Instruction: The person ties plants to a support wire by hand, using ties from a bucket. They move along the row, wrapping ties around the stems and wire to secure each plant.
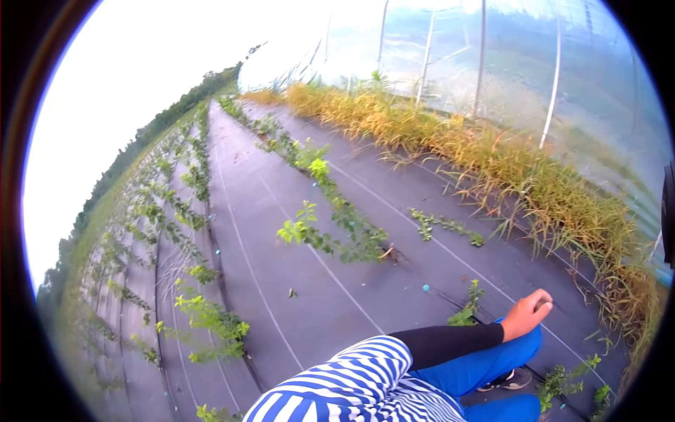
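My left hand (526, 315) is held just over my bent knee in blue trousers (500, 362). Its fingers curl round toward the thumb in a loose closed shape; whatever they hold, if anything, is hidden. A small leafy plant (467, 307) grows beside the black-sleeved forearm (450, 346), to the left of the hand. Further up, a longer leafy stem (344, 224) leans over the dark ground sheet (320, 299), its base by a hole at its right end. My right hand is out of sight.
Rows of leafy plants (204, 320) run away on the left. Yellowing grass (485, 151) edges the sheet along a plastic-covered tunnel with poles (552, 84). A low plant (446, 224) lies nearer the grass. Another plant (559, 383) grows by my shoe (508, 380).
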A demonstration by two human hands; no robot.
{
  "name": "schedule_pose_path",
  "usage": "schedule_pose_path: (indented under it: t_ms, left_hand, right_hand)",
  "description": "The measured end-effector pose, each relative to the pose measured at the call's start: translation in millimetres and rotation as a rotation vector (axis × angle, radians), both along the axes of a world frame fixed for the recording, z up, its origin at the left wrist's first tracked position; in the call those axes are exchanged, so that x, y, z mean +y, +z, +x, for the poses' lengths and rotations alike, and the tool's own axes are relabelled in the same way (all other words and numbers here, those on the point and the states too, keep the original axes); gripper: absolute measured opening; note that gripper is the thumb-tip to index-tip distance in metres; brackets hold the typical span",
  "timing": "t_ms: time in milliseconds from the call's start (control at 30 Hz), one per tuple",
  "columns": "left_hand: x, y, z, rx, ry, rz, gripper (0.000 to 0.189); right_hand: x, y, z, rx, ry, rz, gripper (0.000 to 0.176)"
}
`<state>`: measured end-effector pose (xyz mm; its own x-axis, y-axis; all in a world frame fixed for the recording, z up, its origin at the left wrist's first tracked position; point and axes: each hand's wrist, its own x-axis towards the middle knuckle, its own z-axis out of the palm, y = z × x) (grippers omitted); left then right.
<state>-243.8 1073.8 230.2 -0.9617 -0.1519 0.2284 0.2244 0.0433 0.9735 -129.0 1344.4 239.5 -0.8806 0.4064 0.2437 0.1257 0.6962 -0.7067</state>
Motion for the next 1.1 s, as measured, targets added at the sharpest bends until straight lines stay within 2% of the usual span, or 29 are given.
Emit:
schedule_pose_path:
  t_ms: [167, 367, 433, 533, 600, 667, 700, 733, 767, 800, 833, 867, 967, 1100]
  left_hand:
    - [8, -3, -4, 0.011, -0.046, 0.084, 0.016]
    - [29, 12, 5, 0.006, -0.176, -0.017, 0.018]
    - [42, 25, 13, 0.062, -0.281, -0.144, 0.022]
    - [82, 31, 27, 0.239, -0.466, -0.091, 0.028]
    - [108, 45, 48, 0.186, -0.585, -0.09, 0.03]
    - [118, 49, 60, 0.13, -0.711, -0.092, 0.033]
    - [126, 48, 67, 0.125, -0.764, -0.028, 0.035]
    - [140, 47, 78, 0.119, -0.846, 0.036, 0.037]
    - [151, 39, 82, 0.16, -0.868, 0.065, 0.039]
    - [157, 38, 88, 0.131, -0.897, 0.114, 0.037]
    - [160, 40, 93, 0.094, -0.92, 0.161, 0.035]
    - [161, 40, 95, 0.036, -0.994, 0.194, 0.032]
    - [186, 26, 99, -0.029, -1.108, 0.237, 0.028]
    - [213, 45, 128, -0.063, -1.244, 0.183, 0.027]
  right_hand:
    - [14, -5, 23, 0.003, -0.081, -0.027, 0.026]
    - [34, -9, 60, 0.013, -0.191, -0.061, 0.026]
    - [38, -9, 74, 0.028, -0.226, -0.081, 0.026]
    - [39, -13, 94, 0.051, -0.271, -0.108, 0.026]
    - [39, -19, 105, 0.072, -0.284, -0.15, 0.026]
    - [54, -40, 110, 0.12, -0.27, -0.256, 0.026]
    - [79, -74, 105, 0.17, -0.222, -0.436, 0.026]
    - [97, -97, 113, 0.201, -0.226, -0.501, 0.026]
    - [25, -38, 115, 0.186, -0.254, -0.325, 0.024]
    - [-2, -22, 114, 0.298, -0.209, -0.182, 0.028]
    - [-13, -10, 119, 0.215, -0.22, -0.175, 0.029]
    - [-17, -3, 126, 0.121, -0.234, -0.21, 0.03]
    - [-37, 7, 141, 0.223, -0.267, -0.178, 0.03]
    - [-44, 20, 176, 0.231, -0.418, -0.127, 0.028]
